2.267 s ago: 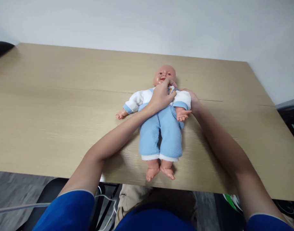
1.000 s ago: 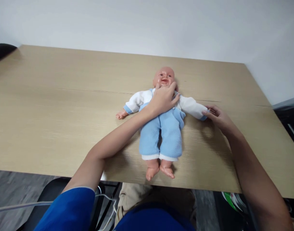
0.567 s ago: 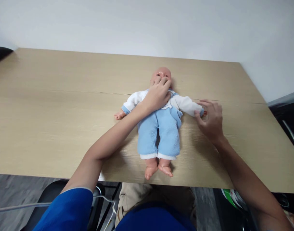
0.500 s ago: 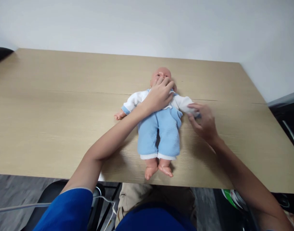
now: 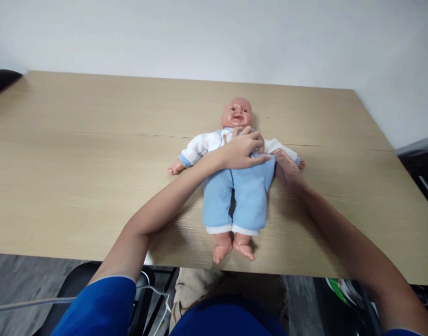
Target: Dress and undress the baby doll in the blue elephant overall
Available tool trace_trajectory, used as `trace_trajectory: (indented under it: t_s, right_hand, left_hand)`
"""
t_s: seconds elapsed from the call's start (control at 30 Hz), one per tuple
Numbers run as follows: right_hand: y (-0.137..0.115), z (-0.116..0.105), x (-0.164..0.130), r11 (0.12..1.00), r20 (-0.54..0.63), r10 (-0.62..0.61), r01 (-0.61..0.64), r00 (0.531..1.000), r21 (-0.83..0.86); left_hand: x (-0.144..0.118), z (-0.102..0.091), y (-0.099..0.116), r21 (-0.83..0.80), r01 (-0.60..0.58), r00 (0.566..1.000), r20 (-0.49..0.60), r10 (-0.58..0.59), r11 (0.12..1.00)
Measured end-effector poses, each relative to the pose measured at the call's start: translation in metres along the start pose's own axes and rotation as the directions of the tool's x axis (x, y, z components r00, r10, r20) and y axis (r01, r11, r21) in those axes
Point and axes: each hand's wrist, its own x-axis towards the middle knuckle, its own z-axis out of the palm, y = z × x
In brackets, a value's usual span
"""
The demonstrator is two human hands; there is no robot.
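Observation:
A baby doll [image 5: 236,112] lies face up on the table, feet toward me. It wears a white top [image 5: 200,144] with blue cuffs and fluffy light-blue trousers [image 5: 250,200]. My left hand [image 5: 241,148] rests across the doll's chest with fingers apart, its thumb stretched along the trouser waist. At the doll's side on my right, my right hand [image 5: 287,169] has its fingers closed at the waist edge, which is drawn out to a corner. The fingertips there are partly hidden by the cloth. Both the doll's arms are spread outward.
The wooden table [image 5: 94,186] has a seam running across it and meets a pale wall [image 5: 199,37] at the back. A black chair [image 5: 70,298] and a white cable [image 5: 31,304] are below left. Dark items lie below right, one with a green part [image 5: 338,290].
My left hand has slid down from the doll's mouth to its chest. My right hand has moved from the sleeve to the trouser waist, which is now pulled outward.

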Motion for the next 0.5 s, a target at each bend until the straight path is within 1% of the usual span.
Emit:
trace_trajectory:
  t_s: [0.1,0.17,0.27,0.33,0.4,0.47,0.5]
  right_hand:
    - [0.004,0.000,-0.003,0.998,-0.026,-0.028,0.026,0.999,-0.064]
    - [0.005,0.000,-0.004,0.993,0.010,-0.032,0.033,0.999,-0.109]
    - [0.008,0.003,-0.007,0.988,0.081,-0.046,0.057,0.996,-0.142]
    - [0.012,0.006,-0.011,0.979,0.078,-0.106,0.118,0.991,-0.165]
    - [0.015,0.007,-0.016,0.952,0.019,-0.202,0.201,0.979,-0.230]
    - [0.017,0.002,-0.019,0.890,-0.059,-0.307,0.264,0.950,-0.372]
    - [0.017,-0.003,-0.019,0.838,-0.086,-0.360,0.282,0.929,-0.466]
  left_hand:
    - [0.001,0.001,0.000,-0.052,0.002,0.998,0.057,0.001,0.999]
    - [0.002,0.003,-0.001,-0.085,0.016,0.998,0.067,-0.011,0.996]
    - [0.003,0.008,-0.002,-0.113,0.045,0.998,0.038,-0.041,0.993]
    - [0.004,0.011,-0.003,-0.104,0.062,0.998,0.016,-0.061,0.993]
    - [0.004,0.013,-0.003,-0.099,0.076,0.997,-0.008,-0.078,0.992]
    - [0.004,0.015,-0.003,-0.119,0.080,0.996,-0.038,-0.085,0.990]
    - [0.003,0.015,-0.003,-0.139,0.077,0.995,-0.054,-0.086,0.987]
